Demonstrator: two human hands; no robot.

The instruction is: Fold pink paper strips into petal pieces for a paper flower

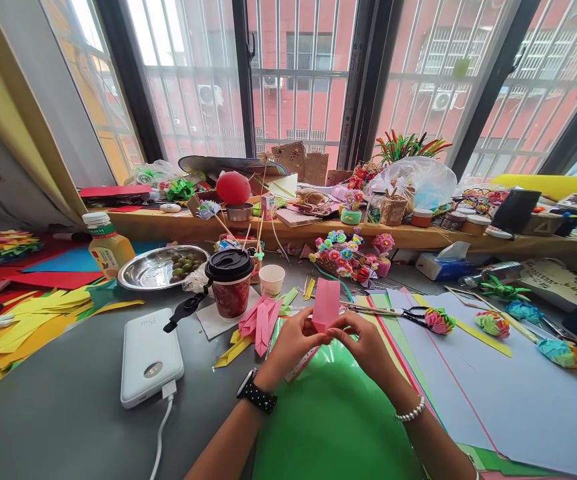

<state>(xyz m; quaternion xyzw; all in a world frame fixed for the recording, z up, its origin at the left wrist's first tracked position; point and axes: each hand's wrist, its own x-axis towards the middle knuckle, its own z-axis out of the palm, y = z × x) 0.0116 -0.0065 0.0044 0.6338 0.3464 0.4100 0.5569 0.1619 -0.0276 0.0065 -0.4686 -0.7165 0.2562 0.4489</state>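
Note:
A small piece of pink paper (327, 303) stands upright between my two hands. My left hand (295, 340) pinches its lower left edge, and a watch sits on that wrist. On the other side, the thumb and fingers of my right hand (361, 340) close on its lower right corner. Below both hands lies a glossy green sheet (333, 420). Folded pink paper strips (263, 320) are heaped left of my left hand, with a yellow folded strip (234, 349) beside them. Scissors (411, 315) rest on paper just right of my right hand.
Left of the hands are a white power bank (152, 357) with a cable, a lidded cup (229, 283), a paper cup (271, 280) and a metal bowl (138, 270) of green fruit. White paper sheets (508, 393) spread at right. Craft items crowd the windowsill (198, 227).

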